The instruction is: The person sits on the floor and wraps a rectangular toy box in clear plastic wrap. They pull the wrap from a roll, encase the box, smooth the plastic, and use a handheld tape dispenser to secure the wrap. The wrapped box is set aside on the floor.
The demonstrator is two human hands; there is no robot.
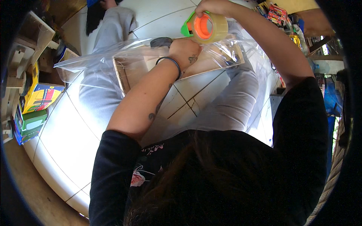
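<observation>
The left hand (184, 52) is closed into a loose fist and pressed down on a clear plastic bag (124, 56), knuckles up, with a dark band (170, 62) worn at the wrist. Its forearm is stretched forward from the lower middle of the view, bare from the black sleeve (113, 165) to the wrist, and is angled up and to the right. Under this hand, inside the bag, a flat wooden tray (130, 71) is seen, its pale rim showing to the left of the fist and running on to the right beneath the other hand.

The right hand (211, 6) is held higher and further forward, just above and to the right of the left one. It is curled closed over the top of a tape dispenser (205, 27), which is gripped from above: a roll of clear tape on an orange core, with a green handle jutting toward the left. The roll hangs just beside the left fist, close over the bag; whether it touches the plastic cannot be told. The right arm is bent sharply at the elbow, the forearm slanting down to the right into a black sleeve.

Far left of the left arm, coloured boxes (37, 100) are stacked. Beyond the right forearm, small bright packets (277, 13) are seen.
</observation>
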